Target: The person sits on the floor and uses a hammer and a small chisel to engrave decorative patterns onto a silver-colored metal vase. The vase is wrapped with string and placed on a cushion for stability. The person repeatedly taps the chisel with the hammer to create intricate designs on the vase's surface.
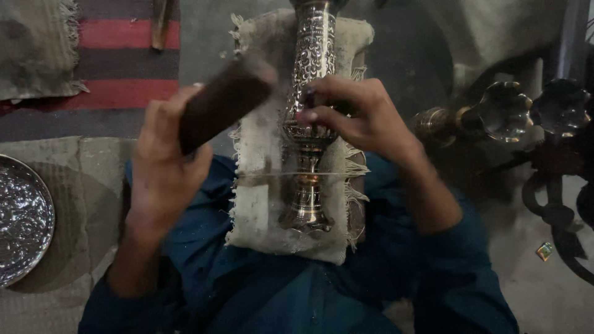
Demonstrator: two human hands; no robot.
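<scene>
Head view: an embossed brass vase (311,124) lies on a cloth (260,185) between the hands, largely patterned already. It is pinned by right-hand (359,114) fingertips; a blurred wooden mallet (223,105) is gripped by the left hand (162,170).

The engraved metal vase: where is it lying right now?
In the head view the vase lies centre frame, lengthwise on a frayed cloth over the person's lap, under the right hand, right of the left hand.
</scene>
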